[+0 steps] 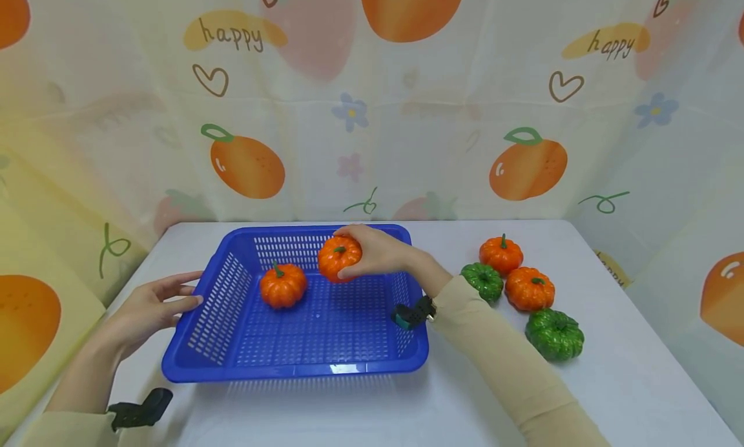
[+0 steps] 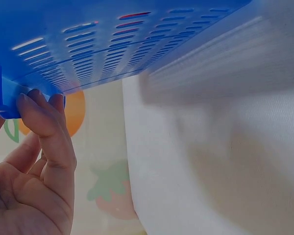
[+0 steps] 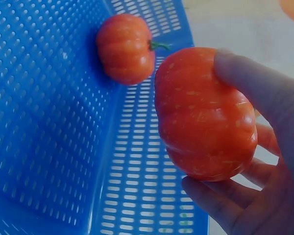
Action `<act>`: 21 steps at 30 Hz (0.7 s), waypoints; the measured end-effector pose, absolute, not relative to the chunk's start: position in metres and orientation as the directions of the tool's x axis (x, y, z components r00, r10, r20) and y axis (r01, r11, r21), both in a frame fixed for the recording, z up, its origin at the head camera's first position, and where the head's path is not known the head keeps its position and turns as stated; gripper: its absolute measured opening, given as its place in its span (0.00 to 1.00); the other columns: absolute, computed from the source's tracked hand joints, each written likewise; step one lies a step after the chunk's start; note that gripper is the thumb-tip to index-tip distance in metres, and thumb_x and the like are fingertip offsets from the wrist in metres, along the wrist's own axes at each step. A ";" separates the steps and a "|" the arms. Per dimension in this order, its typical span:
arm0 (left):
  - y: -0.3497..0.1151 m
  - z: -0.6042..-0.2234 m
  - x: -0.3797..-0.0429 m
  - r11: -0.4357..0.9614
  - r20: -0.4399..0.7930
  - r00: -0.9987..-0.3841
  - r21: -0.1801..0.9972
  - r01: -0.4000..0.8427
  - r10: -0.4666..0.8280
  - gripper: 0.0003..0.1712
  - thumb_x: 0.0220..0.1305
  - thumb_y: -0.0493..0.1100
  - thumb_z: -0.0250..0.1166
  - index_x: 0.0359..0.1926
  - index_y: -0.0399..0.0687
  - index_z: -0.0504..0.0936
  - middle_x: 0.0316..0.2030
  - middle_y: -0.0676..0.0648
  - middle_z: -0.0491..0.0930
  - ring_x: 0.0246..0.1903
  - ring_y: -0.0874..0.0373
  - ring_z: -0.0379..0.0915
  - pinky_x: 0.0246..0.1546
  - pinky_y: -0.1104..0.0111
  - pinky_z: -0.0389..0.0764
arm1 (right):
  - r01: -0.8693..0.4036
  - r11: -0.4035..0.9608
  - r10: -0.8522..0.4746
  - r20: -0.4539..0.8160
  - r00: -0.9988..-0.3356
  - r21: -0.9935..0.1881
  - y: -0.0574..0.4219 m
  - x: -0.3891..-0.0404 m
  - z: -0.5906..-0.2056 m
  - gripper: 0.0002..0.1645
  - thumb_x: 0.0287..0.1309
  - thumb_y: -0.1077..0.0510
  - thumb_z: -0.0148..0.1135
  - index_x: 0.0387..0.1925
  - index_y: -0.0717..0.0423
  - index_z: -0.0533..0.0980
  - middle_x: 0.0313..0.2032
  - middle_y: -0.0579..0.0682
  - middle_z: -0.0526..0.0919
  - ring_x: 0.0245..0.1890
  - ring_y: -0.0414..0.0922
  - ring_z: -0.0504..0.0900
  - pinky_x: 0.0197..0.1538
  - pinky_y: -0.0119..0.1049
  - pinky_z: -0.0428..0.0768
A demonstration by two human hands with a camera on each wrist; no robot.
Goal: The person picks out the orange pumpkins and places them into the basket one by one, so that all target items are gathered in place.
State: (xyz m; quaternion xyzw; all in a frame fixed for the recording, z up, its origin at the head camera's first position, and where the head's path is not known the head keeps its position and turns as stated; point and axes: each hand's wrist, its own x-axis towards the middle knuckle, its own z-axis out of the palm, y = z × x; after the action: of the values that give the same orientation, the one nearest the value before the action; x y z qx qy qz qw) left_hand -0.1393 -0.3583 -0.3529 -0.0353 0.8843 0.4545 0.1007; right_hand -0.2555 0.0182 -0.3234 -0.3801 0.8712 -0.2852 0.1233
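Observation:
Over the inside of a blue plastic basket (image 1: 325, 371), my right hand (image 1: 378, 250) grips a small orange pumpkin (image 1: 339, 258) between thumb and fingers. The right wrist view shows this pumpkin (image 3: 206, 117) up close, its ribbed side facing the camera. Another orange pumpkin (image 1: 283, 287) with a green stem sits on the basket floor toward the left. My left hand (image 1: 145, 311) pinches the basket's left rim. In the left wrist view, its curled fingers (image 2: 46, 122) hook at the rim, below the slotted wall (image 2: 103, 49).
Right of the basket on the white table (image 1: 628, 382) are two orange pumpkins, one behind (image 1: 501, 255) and one nearer (image 1: 530, 289). Two green pumpkins lie beside them, one (image 1: 484, 281) partly behind my right sleeve, the other (image 1: 555, 334) nearest me. A fruit-print cloth (image 1: 407, 163) hangs behind.

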 end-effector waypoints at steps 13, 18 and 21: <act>-0.358 -0.356 -0.140 0.583 -0.207 -0.978 0.798 -0.154 0.025 0.42 0.61 0.54 0.60 0.69 0.40 0.54 0.54 0.34 0.66 0.36 0.63 0.77 0.37 0.68 0.79 | -0.583 0.616 -0.726 -0.094 -0.682 -0.530 0.006 -0.259 -0.327 0.42 0.49 0.46 0.67 0.63 0.53 0.61 0.55 0.50 0.71 0.50 0.43 0.71 0.53 0.36 0.73; -0.358 -0.356 -0.140 0.577 -0.206 -0.978 0.801 -0.156 0.023 0.42 0.61 0.54 0.60 0.69 0.40 0.54 0.53 0.34 0.67 0.35 0.63 0.77 0.36 0.68 0.79 | -0.575 0.628 -0.724 -0.122 -0.679 -0.524 0.003 -0.261 -0.331 0.42 0.49 0.46 0.66 0.63 0.54 0.61 0.56 0.51 0.70 0.51 0.44 0.71 0.55 0.37 0.72; -0.358 -0.355 -0.140 0.578 -0.208 -0.978 0.801 -0.156 0.024 0.42 0.61 0.54 0.60 0.69 0.40 0.54 0.54 0.34 0.66 0.36 0.63 0.77 0.36 0.68 0.79 | -0.565 0.635 -0.722 -0.143 -0.677 -0.527 0.001 -0.262 -0.333 0.42 0.50 0.46 0.66 0.63 0.54 0.61 0.56 0.51 0.70 0.52 0.45 0.71 0.56 0.38 0.72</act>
State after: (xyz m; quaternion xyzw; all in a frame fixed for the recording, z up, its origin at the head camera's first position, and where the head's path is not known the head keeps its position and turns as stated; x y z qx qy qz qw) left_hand -0.1399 -0.3575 -0.3552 -0.0374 0.8828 0.4578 0.0983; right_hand -0.2618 0.0011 -0.3334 -0.3626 0.8873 -0.2263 0.1730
